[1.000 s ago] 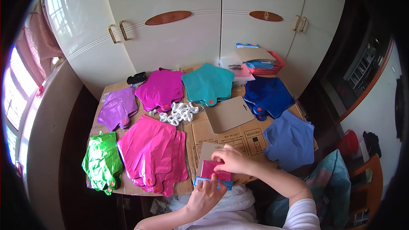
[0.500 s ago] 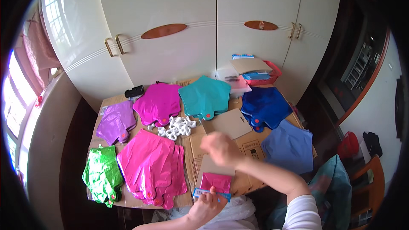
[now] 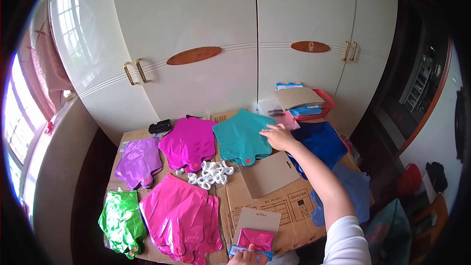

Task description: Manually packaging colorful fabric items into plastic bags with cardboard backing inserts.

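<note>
At the table's near edge my left hand [image 3: 249,257] grips a brown card [image 3: 262,217] by its blue-edged end, thumb on top. A folded pink foil piece [image 3: 256,238] lies on that card. My right hand [image 3: 278,137] is stretched out over the right edge of a stack of flat teal foil balloons [image 3: 240,135], fingers extended and nothing seen in them. Just beyond it stands a clear plastic box [image 3: 267,107] with a pink part [image 3: 293,123]. A second brown card [image 3: 271,176] lies flat below the right wrist. Dark blue foil balloons [image 3: 324,142] are partly hidden by my forearm.
White ribbon rolls [image 3: 212,174] lie mid-table. Around them are magenta [image 3: 189,140], purple [image 3: 137,164], green [image 3: 121,221], large pink [image 3: 181,216] and light blue [image 3: 354,191] foil balloons. A red basket [image 3: 325,105] holds cards and packets before white cabinets [image 3: 186,10].
My right hand has moved away from above the brown card, up to the teal foil balloons and plastic box. My left hand still holds the card. The whole view has shifted.
</note>
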### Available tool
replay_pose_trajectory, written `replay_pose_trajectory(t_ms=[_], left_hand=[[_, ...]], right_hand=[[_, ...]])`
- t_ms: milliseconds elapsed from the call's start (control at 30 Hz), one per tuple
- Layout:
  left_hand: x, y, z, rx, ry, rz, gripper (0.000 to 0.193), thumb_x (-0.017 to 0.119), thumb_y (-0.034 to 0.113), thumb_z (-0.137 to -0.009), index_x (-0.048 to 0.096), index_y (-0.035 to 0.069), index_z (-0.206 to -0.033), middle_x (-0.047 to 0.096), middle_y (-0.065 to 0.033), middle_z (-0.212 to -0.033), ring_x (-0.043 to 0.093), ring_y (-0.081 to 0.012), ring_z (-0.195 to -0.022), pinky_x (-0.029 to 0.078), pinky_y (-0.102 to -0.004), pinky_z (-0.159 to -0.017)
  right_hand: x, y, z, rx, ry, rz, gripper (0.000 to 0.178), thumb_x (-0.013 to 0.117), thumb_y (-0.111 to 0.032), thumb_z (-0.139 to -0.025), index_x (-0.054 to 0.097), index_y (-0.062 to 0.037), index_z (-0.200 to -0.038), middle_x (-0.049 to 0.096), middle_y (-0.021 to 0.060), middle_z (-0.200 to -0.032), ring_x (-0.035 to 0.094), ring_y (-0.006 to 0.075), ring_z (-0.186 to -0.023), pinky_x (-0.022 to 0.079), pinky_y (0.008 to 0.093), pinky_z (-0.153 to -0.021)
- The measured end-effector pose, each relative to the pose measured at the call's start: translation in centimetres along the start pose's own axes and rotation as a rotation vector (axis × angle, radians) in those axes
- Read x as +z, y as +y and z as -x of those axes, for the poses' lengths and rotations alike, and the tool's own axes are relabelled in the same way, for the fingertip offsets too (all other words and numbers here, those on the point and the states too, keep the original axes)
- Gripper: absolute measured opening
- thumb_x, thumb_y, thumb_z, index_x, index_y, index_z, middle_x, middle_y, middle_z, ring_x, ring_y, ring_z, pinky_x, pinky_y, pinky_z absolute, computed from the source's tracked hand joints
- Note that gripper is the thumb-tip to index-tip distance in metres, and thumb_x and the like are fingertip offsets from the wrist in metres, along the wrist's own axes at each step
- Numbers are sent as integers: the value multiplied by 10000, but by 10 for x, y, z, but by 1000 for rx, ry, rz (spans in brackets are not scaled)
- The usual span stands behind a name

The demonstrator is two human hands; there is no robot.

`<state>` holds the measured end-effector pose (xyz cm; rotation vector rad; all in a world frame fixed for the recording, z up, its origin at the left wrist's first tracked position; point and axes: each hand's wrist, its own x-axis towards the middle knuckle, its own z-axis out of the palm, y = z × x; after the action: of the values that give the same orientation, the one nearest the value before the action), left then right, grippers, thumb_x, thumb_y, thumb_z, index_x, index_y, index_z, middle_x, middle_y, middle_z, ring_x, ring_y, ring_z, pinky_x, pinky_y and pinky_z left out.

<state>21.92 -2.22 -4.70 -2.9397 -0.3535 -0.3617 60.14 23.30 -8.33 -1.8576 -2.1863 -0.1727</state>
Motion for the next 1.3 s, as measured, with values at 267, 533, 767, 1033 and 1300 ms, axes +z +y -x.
replay_pose_trajectory(t_ms=[267,533,767,1033,1300], left_hand=[[1,-2,1,2,-16,-57,264,488,228,-780,555,37,-950,597,-257,-1001,564,-325,-932,433,-461,-670],[6,-2,0,-13,-10,-66,255,481,222,-784,555,39,-944,604,-242,-991,565,-282,-853,424,-442,-648],[-1,-5,-5,5,-12,0,252,480,210,-787,561,34,-948,603,-272,-1029,584,-304,-891,446,-461,-665],[-11,-5,-7,-11,-9,55,281,488,188,-778,567,31,-997,605,-281,-1037,598,-311,-882,468,-455,-675],[-11,-2,-6,-56,-37,-69,361,509,168,-758,595,-24,-1051,628,-205,-1013,600,-267,-893,480,-416,-681]], right_hand=[[-18,29,-10,168,-33,245,536,505,-94,-784,401,-63,-1308,472,195,-1300,454,328,-1211,383,408,-986],[-26,62,-6,290,-136,-187,322,431,-253,-898,531,7,-1059,591,252,-1009,571,397,-979,460,468,-839],[13,75,-2,487,471,-303,263,408,-241,-928,544,-16,-937,595,285,-898,581,439,-846,444,545,-739],[12,62,10,-49,401,127,236,539,-192,-834,608,-57,-1015,652,123,-1002,629,298,-915,507,394,-749],[-14,44,17,87,258,-129,158,610,-241,-804,674,-97,-803,673,89,-805,647,290,-768,509,402,-687]])
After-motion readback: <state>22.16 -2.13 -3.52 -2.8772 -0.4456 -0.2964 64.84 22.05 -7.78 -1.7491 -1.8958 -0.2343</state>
